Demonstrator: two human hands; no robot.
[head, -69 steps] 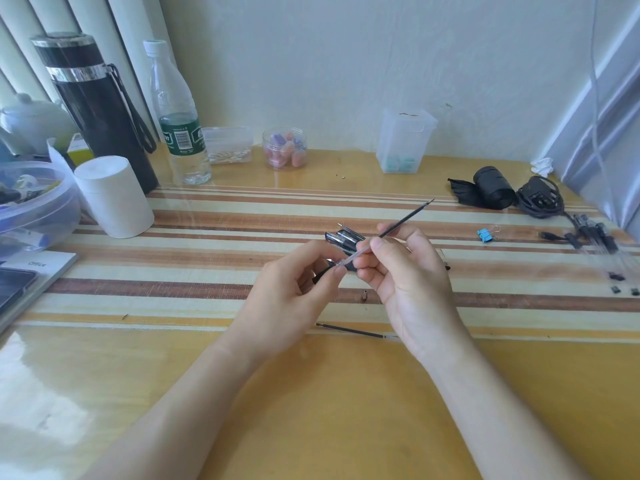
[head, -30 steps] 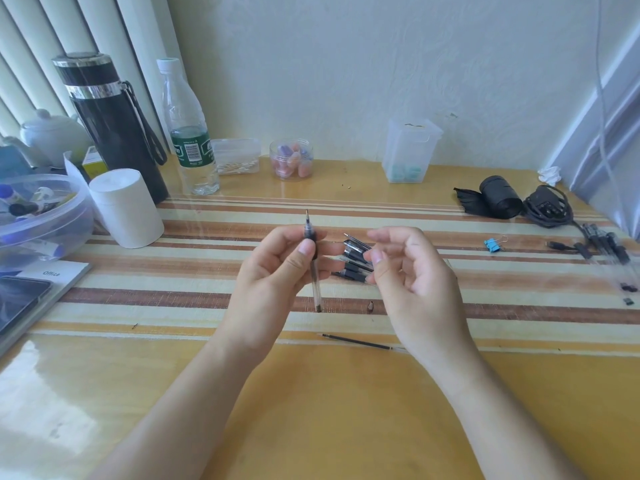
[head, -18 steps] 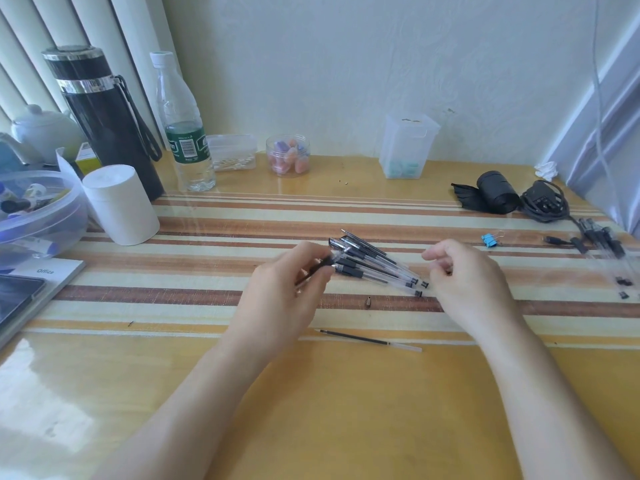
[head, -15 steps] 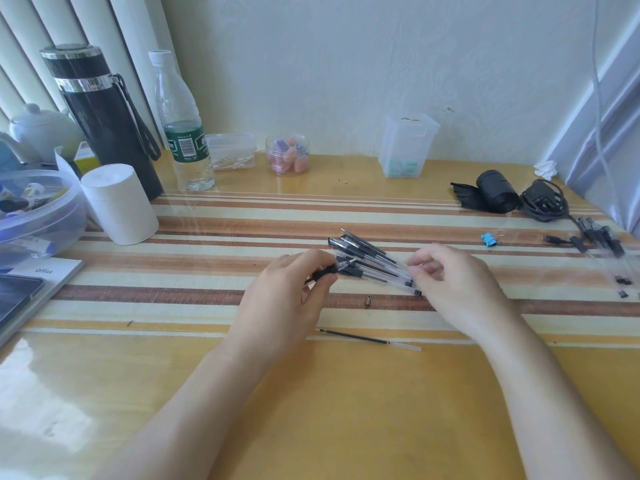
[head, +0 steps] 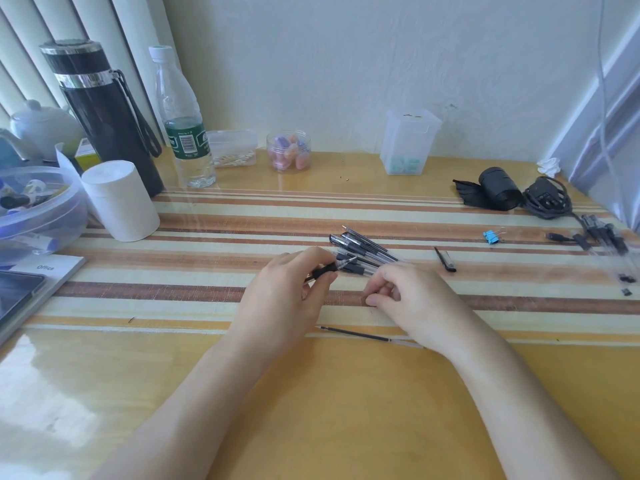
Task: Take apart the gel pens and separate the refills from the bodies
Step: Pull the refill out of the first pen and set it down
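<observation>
Several clear gel pens with black grips lie in a pile (head: 363, 247) mid-table. My left hand (head: 287, 292) is shut on one gel pen (head: 334, 266), whose tip points right toward the pile. My right hand (head: 412, 299) rests on the table just right of it, thumb and finger curled at a small dark pen part (head: 363, 301); whether it is gripped is unclear. A loose black refill (head: 360, 336) lies nearer me, partly under my right wrist. A black cap (head: 445, 259) lies right of the pile. Emptied pen bodies (head: 609, 247) are at the far right.
At the left stand a black flask (head: 104, 116), a water bottle (head: 183, 126), a white cylinder (head: 119, 199) and a clear tub (head: 38, 209). A blue binder clip (head: 491, 236), a black roll (head: 498, 194) and a coiled cable (head: 547, 199) are at the right. Jars line the wall.
My left hand lowered its pen from upright to the table beside the pile. My right hand left the pile's far end and came back to the small part in front.
</observation>
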